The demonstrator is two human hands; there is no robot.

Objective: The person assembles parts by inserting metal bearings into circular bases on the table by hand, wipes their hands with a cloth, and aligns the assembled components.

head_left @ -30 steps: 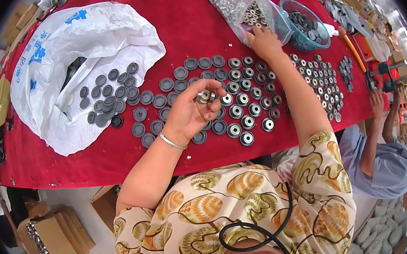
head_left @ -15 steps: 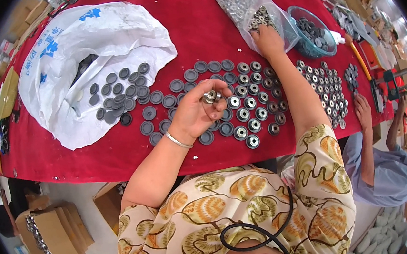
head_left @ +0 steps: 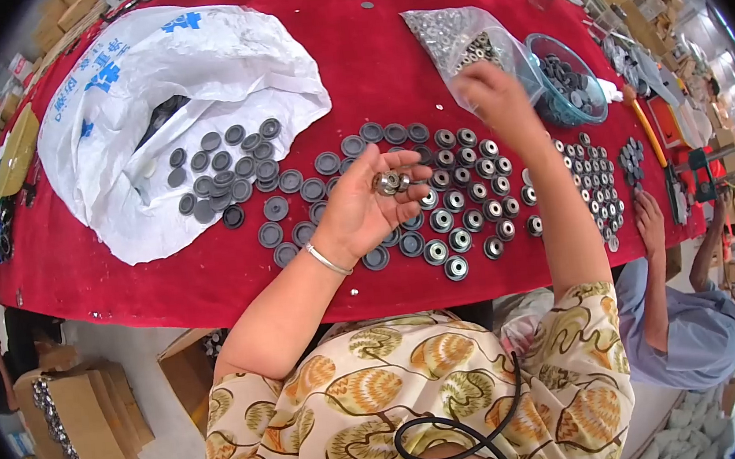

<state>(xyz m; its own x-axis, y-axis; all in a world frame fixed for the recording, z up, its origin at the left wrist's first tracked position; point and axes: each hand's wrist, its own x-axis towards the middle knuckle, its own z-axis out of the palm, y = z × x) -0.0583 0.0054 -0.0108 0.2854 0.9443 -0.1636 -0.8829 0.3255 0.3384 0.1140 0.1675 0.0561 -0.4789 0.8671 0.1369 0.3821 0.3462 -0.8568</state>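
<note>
Left hand (head_left: 363, 205) raised palm-up just above the red tabletop (head_left: 125, 279), fingers loosely cupped, not closed; small cluster of metal rings (head_left: 390, 183) resting at the base of the fingers. Thin silver bangle (head_left: 328, 259) at the wrist.

Right hand (head_left: 496, 97) stretched forward to the mouth of a clear plastic bag (head_left: 455, 39) full of small silvery parts, fingers bunched at the bag's opening; whether anything pinched there, cannot tell. Hands well apart, left nearer the body, right farther out and to the right.

Directly under and beyond the left palm: rows of round dark grey discs (head_left: 451, 221), many already with a shiny metal centre. To the left, plain grey discs without centres (head_left: 224, 168), partly lying on a large white plastic bag (head_left: 194, 78) with blue print, spread flat. More dark discs visible inside the bag's fold.

Just right of the clear bag: blue-tinted bowl (head_left: 590, 106) with dark parts inside. Beyond the right forearm: second field of smaller finished pieces (head_left: 597, 181) in tight rows.

At right edge: another person in a light blue shirt (head_left: 683, 332), one hand (head_left: 649, 211) on the tabletop edge. On the floor at lower left, cardboard boxes (head_left: 85, 416).
</note>
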